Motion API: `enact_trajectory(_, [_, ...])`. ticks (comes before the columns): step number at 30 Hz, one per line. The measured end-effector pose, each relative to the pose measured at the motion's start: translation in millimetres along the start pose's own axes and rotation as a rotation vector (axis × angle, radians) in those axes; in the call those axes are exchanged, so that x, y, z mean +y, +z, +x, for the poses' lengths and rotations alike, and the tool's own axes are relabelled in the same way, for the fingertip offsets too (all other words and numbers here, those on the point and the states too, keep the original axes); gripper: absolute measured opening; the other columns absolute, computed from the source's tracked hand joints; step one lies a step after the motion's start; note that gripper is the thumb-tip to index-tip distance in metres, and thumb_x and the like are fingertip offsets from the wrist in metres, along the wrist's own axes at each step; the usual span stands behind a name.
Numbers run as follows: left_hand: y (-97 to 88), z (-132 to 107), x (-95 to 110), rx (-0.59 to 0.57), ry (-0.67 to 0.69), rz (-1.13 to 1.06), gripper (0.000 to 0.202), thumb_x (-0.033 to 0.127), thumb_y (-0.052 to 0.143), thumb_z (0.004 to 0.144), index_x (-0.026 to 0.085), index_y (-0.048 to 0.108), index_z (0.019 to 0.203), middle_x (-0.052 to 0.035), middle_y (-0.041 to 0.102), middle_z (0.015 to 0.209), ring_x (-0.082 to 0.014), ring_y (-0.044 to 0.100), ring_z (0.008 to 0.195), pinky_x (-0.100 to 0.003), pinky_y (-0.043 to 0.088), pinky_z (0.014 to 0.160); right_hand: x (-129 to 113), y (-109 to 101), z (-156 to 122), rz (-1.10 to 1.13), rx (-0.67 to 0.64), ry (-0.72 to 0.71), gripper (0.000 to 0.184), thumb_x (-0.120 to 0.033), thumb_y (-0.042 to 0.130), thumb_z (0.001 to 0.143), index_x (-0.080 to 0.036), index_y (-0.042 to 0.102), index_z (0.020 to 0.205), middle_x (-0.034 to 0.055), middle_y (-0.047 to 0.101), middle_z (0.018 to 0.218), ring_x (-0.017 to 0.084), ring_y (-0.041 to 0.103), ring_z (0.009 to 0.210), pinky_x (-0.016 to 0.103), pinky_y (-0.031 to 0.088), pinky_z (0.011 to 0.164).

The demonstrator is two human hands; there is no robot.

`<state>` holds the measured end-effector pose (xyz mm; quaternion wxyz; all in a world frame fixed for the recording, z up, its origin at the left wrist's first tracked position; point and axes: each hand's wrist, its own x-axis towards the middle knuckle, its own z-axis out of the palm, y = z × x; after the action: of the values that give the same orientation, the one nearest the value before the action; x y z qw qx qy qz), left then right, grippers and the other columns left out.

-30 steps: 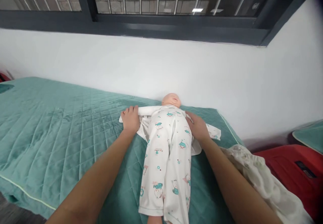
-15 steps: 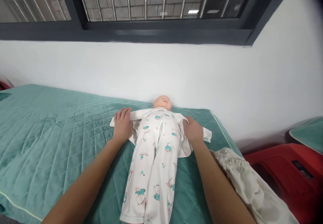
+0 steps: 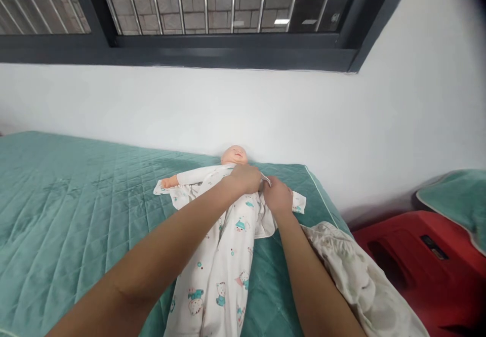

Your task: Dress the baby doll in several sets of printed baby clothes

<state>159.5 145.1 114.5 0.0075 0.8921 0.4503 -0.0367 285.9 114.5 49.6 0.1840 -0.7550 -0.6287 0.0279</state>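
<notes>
Doll: a smooth, peach-coloured doll (image 3: pixel 234 154) lies face up, its head close to the white wall (image 3: pixel 152 107) and its long axis running back toward the person, slanting a little to the person's left at the lower end.
Garment: white cloth clothing (image 3: pixel 224 276) printed with small teal and pink animal figures covers the doll's front and legs and spreads out at both sides; whether it is one piece or two cannot be told.
Cloth edge: a pale, narrow fold (image 3: pixel 266 178) stands up between the two hands, on the person's right of the doll's chest and just below its head.
Left hand: the left hand (image 3: pixel 245 178) reaches across the doll's chest, fingers curled toward the fold; its fingertips are hidden, so whether it grips the cloth cannot be told.
Right hand: the right hand (image 3: pixel 279 195) is just beside the left, fingers bent, pinching the fold from the person's right.
Nearer hand: the left is closer to the doll's head, the right closer to the printed sleeve (image 3: pixel 299 203) lying flat beyond its knuckles.
Opposite side: the doll's arm in a plain white sleeve (image 3: pixel 193 175) stretches out to the person's left, untouched, its small hand resting on printed cloth.
Bed: a teal, quilted, velvety cover (image 3: pixel 87 215) lies beneath everything.
By the right forearm: a heap of cream, gathered fabric (image 3: pixel 364 276) lies near a red plastic seat (image 3: pixel 402 246).
</notes>
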Motion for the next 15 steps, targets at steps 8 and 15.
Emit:
enact_trajectory(8, [21.2, 24.9, 33.1, -0.022, -0.089, 0.079, 0.038, 0.018, 0.048, 0.092, 0.011, 0.061, 0.127, -0.0223, 0.058, 0.133, -0.0347, 0.055, 0.121, -0.051, 0.043, 0.099, -0.6, -0.6, 2.0, -0.021, -0.046, 0.019, 0.024, -0.023, 0.042, 0.094, -0.016, 0.063, 0.106, 0.0141, 0.073, 0.102, 0.028, 0.065, 0.107, 0.035, 0.039, 0.091])
enact_trajectory(15, [0.7, 36.2, 13.1, -0.112, -0.070, 0.134, 0.024, 0.017, 0.063, 0.083, 0.014, 0.071, 0.106, -0.0168, 0.070, 0.113, -0.0300, 0.065, 0.106, -0.042, 0.050, 0.090, 5.8, -5.4, 4.0, 0.012, -0.057, 0.120, 0.037, -0.030, 0.029, 0.099, -0.015, 0.061, 0.112, 0.0167, 0.073, 0.103, 0.026, 0.069, 0.099, 0.033, 0.046, 0.081])
